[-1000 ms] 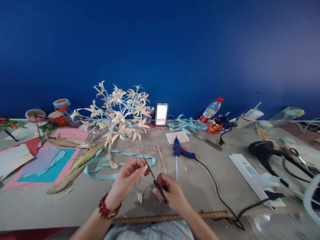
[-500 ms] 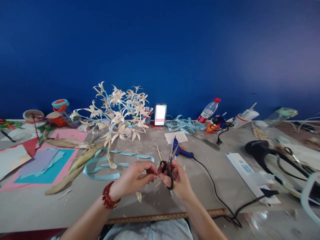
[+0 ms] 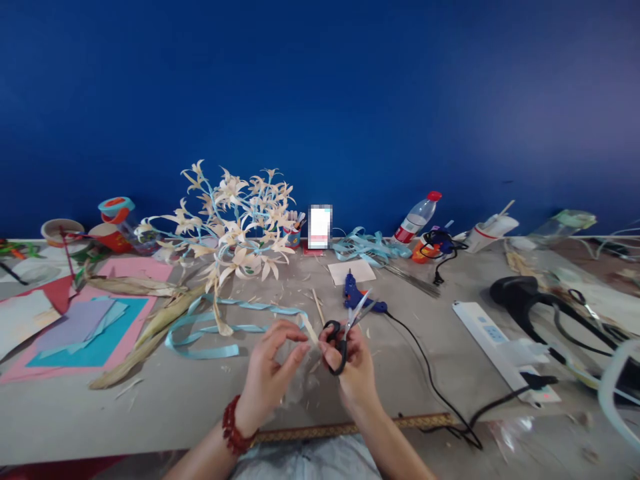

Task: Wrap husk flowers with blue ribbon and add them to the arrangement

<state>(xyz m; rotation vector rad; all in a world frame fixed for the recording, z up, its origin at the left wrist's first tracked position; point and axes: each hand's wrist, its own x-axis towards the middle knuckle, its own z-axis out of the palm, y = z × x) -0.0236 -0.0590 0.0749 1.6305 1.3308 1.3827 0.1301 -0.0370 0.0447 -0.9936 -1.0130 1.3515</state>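
My right hand [image 3: 353,363] grips black-handled scissors [image 3: 346,327] whose blades are parted and point up and to the right. My left hand [image 3: 273,370], with a red bead bracelet at the wrist, pinches a thin pale strip of husk [image 3: 309,329] between thumb and fingers, just left of the scissors. Both hands hover over the grey table [image 3: 165,407] near its front edge. A blue glue gun [image 3: 359,299] lies just beyond the scissors.
A bunch of pale husk flowers [image 3: 235,227] on blue stems stands behind, with light blue ribbon [image 3: 215,330] and dried husks [image 3: 150,327] to the left. Coloured paper sheets [image 3: 80,327] lie far left. A power strip [image 3: 495,340], cables, a bottle [image 3: 415,219] and a black headset [image 3: 530,293] are on the right.
The scissors swung from pointing down-left to blades up and now parted. My left hand shifted lower and holds the strip up beside them. A small husk scrap under the hands is no longer visible.
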